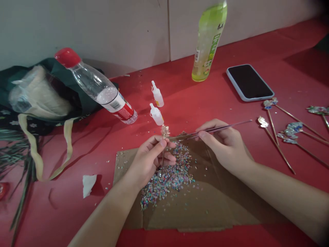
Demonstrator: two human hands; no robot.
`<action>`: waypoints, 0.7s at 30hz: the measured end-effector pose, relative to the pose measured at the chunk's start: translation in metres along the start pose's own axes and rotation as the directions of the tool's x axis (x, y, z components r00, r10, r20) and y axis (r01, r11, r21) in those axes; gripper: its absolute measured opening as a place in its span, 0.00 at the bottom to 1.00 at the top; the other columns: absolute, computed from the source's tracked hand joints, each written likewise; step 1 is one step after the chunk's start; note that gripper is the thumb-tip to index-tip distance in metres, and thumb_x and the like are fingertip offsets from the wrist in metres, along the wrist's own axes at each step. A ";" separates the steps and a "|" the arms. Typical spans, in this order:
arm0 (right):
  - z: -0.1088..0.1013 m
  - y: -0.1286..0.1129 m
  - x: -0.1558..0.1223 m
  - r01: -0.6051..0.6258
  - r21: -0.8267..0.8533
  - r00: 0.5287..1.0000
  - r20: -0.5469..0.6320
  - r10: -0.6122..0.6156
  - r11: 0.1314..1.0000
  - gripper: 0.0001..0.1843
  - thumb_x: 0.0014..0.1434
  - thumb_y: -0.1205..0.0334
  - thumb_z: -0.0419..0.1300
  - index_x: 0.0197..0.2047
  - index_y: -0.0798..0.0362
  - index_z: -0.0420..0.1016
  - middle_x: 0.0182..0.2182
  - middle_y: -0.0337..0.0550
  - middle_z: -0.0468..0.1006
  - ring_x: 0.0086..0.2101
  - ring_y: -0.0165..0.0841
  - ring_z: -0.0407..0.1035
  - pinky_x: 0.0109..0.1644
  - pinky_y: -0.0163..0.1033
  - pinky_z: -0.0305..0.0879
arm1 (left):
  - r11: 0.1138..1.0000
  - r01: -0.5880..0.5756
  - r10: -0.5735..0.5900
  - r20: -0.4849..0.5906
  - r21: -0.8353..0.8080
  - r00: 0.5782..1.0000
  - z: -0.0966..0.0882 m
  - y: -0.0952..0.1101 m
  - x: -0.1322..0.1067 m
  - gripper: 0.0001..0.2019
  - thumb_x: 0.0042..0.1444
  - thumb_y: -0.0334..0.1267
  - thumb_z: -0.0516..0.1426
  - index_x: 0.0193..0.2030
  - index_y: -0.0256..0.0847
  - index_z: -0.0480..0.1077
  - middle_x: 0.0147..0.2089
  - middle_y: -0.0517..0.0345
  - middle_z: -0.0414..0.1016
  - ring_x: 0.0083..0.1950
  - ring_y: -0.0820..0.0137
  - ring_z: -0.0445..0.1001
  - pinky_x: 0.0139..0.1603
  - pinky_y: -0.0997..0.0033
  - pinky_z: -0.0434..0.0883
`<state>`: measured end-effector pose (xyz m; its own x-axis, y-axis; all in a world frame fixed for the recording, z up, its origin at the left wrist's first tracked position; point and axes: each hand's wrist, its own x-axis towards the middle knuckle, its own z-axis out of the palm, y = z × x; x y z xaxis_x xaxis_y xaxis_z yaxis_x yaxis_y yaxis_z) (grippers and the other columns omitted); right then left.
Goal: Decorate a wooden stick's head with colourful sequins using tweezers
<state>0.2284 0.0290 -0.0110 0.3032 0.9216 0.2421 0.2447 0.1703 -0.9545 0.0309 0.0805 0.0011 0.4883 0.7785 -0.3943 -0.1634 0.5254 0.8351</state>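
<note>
Head view: red bench (177, 80) set against a pale grey wall (115, 31) with one vertical seam. At the near middle, one piece of brown cardboard (195, 206), bearing one loose heap of tiny many-coloured beads (167, 185), with strays around it. Two hands over the cardboard, near each other but not touching. Left hand (151, 154) pinched on one hairpin (165, 130), held above the edge of the heap, gold head uppermost. Right hand (226, 145) clamped on one pair of tweezers (227, 127), tips pointing left, close to the hairpin; anything between the tips too small to make out. Just beyond the hands, two small white squeeze bottles (157, 115). Farther back, two drink bottles: one red-capped at left (99, 84), one green near the wall (209, 44). Right of the green one, one phone (250, 82), dark screen up. Along the right, at least five more hairpins (279, 149), some overlapping, exact count unclear. At left, one dark green bag (59, 73) around one plastic-wrapped bundle (38, 94), and one white paper scrap (89, 185).
</note>
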 end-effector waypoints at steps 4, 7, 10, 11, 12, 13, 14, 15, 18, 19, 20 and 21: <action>0.000 0.005 0.001 0.020 0.019 0.998 -0.056 -0.019 1.000 0.04 0.59 0.60 0.59 0.32 0.48 0.72 0.27 0.39 0.76 0.29 0.32 0.72 0.32 0.39 0.69 | 1.000 0.016 -0.016 0.005 -0.006 1.000 0.000 0.000 0.001 0.11 0.53 0.41 0.63 0.35 0.38 0.67 0.34 0.62 0.77 0.24 0.76 0.75 0.27 0.74 0.77; 0.001 0.005 0.001 0.041 0.044 0.993 -0.112 -0.036 0.998 0.05 0.62 0.59 0.58 0.33 0.47 0.72 0.27 0.39 0.76 0.30 0.32 0.73 0.34 0.40 0.71 | 0.999 0.032 -0.033 0.026 0.027 0.999 0.000 0.000 0.001 0.11 0.53 0.42 0.63 0.33 0.38 0.66 0.33 0.61 0.78 0.23 0.76 0.75 0.26 0.75 0.76; 0.001 0.002 -0.001 0.082 0.065 0.990 -0.121 -0.074 0.994 0.07 0.63 0.58 0.56 0.32 0.46 0.71 0.27 0.39 0.75 0.30 0.33 0.73 0.36 0.42 0.71 | 0.995 0.032 -0.036 0.033 0.098 0.999 0.000 -0.001 0.000 0.11 0.55 0.43 0.61 0.33 0.38 0.67 0.32 0.60 0.79 0.23 0.75 0.75 0.26 0.77 0.74; 0.001 0.002 -0.002 0.098 0.077 0.990 -0.108 -0.089 0.992 0.08 0.63 0.58 0.56 0.32 0.46 0.70 0.27 0.39 0.75 0.31 0.33 0.73 0.37 0.43 0.71 | 0.991 0.022 -0.026 0.028 0.130 0.999 0.001 -0.001 0.000 0.10 0.56 0.43 0.60 0.33 0.38 0.67 0.32 0.59 0.79 0.23 0.75 0.76 0.26 0.77 0.73; 0.001 0.002 -0.003 0.115 0.095 0.990 -0.092 -0.106 0.989 0.08 0.64 0.58 0.55 0.33 0.46 0.70 0.27 0.39 0.76 0.31 0.33 0.73 0.37 0.43 0.71 | 0.987 0.005 -0.009 0.023 0.162 1.000 0.002 -0.002 -0.001 0.09 0.56 0.42 0.60 0.34 0.38 0.68 0.31 0.59 0.79 0.24 0.75 0.76 0.27 0.77 0.73; 0.001 0.002 -0.004 0.131 0.118 0.989 -0.076 -0.123 0.984 0.07 0.64 0.58 0.55 0.33 0.46 0.70 0.27 0.39 0.76 0.31 0.33 0.73 0.37 0.43 0.71 | 0.981 -0.013 0.009 0.021 0.193 1.000 0.003 -0.003 -0.002 0.08 0.57 0.40 0.59 0.34 0.38 0.69 0.30 0.59 0.79 0.24 0.75 0.76 0.28 0.78 0.73; 0.001 0.003 -0.005 0.145 0.138 0.989 -0.060 -0.138 0.980 0.07 0.64 0.59 0.54 0.34 0.46 0.70 0.27 0.39 0.76 0.31 0.33 0.73 0.37 0.43 0.71 | 0.975 -0.028 0.024 0.022 0.220 0.999 0.004 -0.004 -0.003 0.07 0.57 0.39 0.59 0.34 0.38 0.69 0.30 0.58 0.79 0.24 0.75 0.76 0.29 0.78 0.73; 0.000 0.004 -0.006 0.154 0.151 0.988 -0.043 -0.149 0.976 0.07 0.65 0.59 0.54 0.35 0.46 0.70 0.28 0.39 0.76 0.32 0.33 0.74 0.38 0.43 0.71 | 0.970 -0.037 0.032 0.025 0.240 0.999 0.006 -0.004 -0.004 0.06 0.57 0.38 0.59 0.34 0.38 0.70 0.29 0.58 0.79 0.24 0.75 0.76 0.29 0.77 0.73; -0.001 0.006 -0.009 0.183 0.093 0.983 -0.009 -0.183 0.979 0.08 0.64 0.58 0.54 0.34 0.46 0.71 0.28 0.40 0.77 0.33 0.35 0.73 0.39 0.45 0.70 | 0.958 -0.031 0.024 0.028 0.284 0.999 0.009 -0.005 -0.006 0.06 0.57 0.38 0.59 0.33 0.38 0.70 0.28 0.56 0.79 0.24 0.74 0.76 0.29 0.74 0.73; -0.002 0.007 -0.009 0.200 0.051 0.980 0.006 -0.201 0.978 0.09 0.64 0.57 0.54 0.33 0.46 0.71 0.28 0.40 0.77 0.34 0.36 0.73 0.40 0.46 0.70 | 0.954 -0.028 0.021 0.027 0.297 0.999 0.010 -0.005 -0.006 0.06 0.57 0.38 0.59 0.33 0.38 0.71 0.28 0.55 0.79 0.23 0.73 0.76 0.29 0.74 0.73; -0.002 0.007 -0.009 0.222 0.013 0.975 0.023 -0.222 0.975 0.09 0.64 0.57 0.54 0.32 0.46 0.72 0.28 0.40 0.77 0.34 0.36 0.73 0.41 0.47 0.69 | 0.950 -0.030 0.024 0.024 0.312 0.999 0.011 -0.005 -0.006 0.06 0.57 0.38 0.58 0.33 0.38 0.71 0.28 0.55 0.79 0.24 0.73 0.76 0.29 0.74 0.73; -0.003 0.007 -0.009 0.243 -0.019 0.969 0.044 -0.242 0.970 0.10 0.64 0.58 0.54 0.32 0.45 0.72 0.28 0.40 0.77 0.34 0.36 0.73 0.41 0.47 0.69 | 0.944 -0.039 0.034 0.019 0.329 0.999 0.011 -0.005 -0.006 0.05 0.57 0.37 0.58 0.34 0.38 0.71 0.27 0.55 0.79 0.24 0.73 0.76 0.29 0.74 0.73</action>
<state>0.2303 0.0207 -0.0191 0.1942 0.8673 0.4583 0.3284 0.3828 -0.8635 0.0382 0.0693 0.0037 0.4982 0.7897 -0.3580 0.1089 0.3526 0.9294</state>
